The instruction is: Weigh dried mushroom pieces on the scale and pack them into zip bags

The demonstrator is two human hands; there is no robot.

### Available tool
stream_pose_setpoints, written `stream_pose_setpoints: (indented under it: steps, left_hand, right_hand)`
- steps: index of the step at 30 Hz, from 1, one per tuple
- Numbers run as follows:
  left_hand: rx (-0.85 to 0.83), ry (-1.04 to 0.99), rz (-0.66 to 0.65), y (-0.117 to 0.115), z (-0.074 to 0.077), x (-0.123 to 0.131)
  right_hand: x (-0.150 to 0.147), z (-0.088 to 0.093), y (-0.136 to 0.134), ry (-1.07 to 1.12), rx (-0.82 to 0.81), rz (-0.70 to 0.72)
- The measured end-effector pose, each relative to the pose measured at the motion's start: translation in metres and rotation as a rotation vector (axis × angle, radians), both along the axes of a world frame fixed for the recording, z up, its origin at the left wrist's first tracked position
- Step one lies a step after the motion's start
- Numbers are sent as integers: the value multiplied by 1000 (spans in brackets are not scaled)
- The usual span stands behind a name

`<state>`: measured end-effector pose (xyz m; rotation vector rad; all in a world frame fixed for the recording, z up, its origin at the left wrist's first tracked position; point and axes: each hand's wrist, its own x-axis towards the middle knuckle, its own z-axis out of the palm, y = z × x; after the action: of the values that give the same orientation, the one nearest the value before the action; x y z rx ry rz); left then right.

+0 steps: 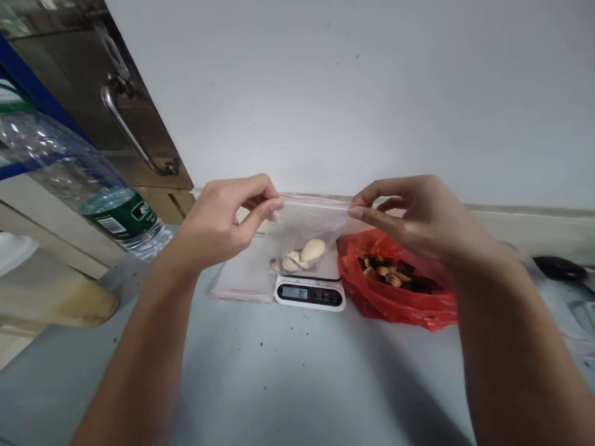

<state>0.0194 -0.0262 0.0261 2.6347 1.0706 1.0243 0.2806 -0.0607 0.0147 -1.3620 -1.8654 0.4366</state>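
A clear zip bag (307, 224) with a red-edged top hangs stretched between my two hands. My left hand (237, 214) pinches its upper left corner, and my right hand (400, 207) pinches the upper right corner. Several pale, slice-like pieces (312, 250) lie at the bottom of the bag. Just below and behind it is a white digital kitchen scale (310, 305) with a lit display; whether the bag touches it I cannot tell. To the scale's right, a red plastic bag (395, 313) stands open, holding brown and pale dried pieces (393, 272).
A stack of flat zip bags (244, 275) lies left of the scale. A water bottle (118, 207) and a pale container (46, 291) stand at the left. A black object (560, 268) is at the far right. Behind rises a white wall (372, 93); crumbs dot the table (279, 384).
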Motion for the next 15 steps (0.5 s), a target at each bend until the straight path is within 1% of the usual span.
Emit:
stream_pose_setpoints:
  steps: [3, 6, 8, 10, 13, 15]
  left_hand:
    - [2, 8, 3, 0, 0, 0]
    - [23, -15, 2, 0, 1, 0]
    - [68, -22, -11, -2, 1, 4]
    - [143, -9, -53, -7, -1, 13]
    - [260, 10, -153, -20, -7, 37]
    - [348, -19, -190, -31, -11, 57]
  right_hand:
    - [5, -2, 0, -23, -2, -55]
    - [6, 1, -2, -21, 10, -98]
    - [3, 5, -6, -22, -1, -65]
    - [-2, 10, -9, -58, -47, 13]
    - [-5, 12, -16, -222, -176, 120]
    - [1, 10, -23, -310, -246, 134]
